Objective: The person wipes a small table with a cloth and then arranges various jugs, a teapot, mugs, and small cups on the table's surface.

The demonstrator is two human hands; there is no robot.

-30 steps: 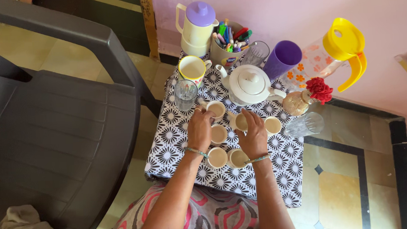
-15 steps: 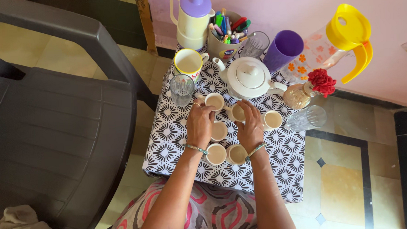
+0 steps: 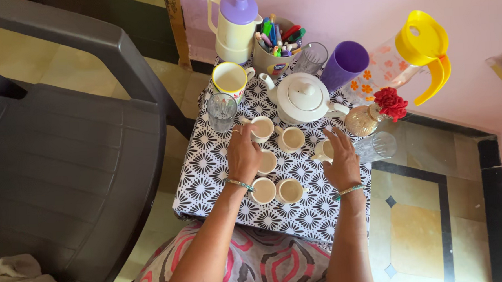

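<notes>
Head view, looking down at a small desk [image 3: 207, 177] covered by a black-and-white flower-patterned cloth. The left hand [image 3: 243, 154] has its fingers curled loosely against the rim of a small cream cup [image 3: 262, 128]; whether they grip it cannot be told. The right hand [image 3: 342, 160] lies with its fingers spread wide over another small cup [image 3: 323, 150] near the desk's right edge. Four more small cups stand between the hands. Behind them sit a white teapot [image 3: 304, 98] and a drinking glass [image 3: 221, 110].

Glossy ceramic teapot [image 3: 304, 98] (smooth) on patterned cloth [image 3: 207, 177].
</notes>
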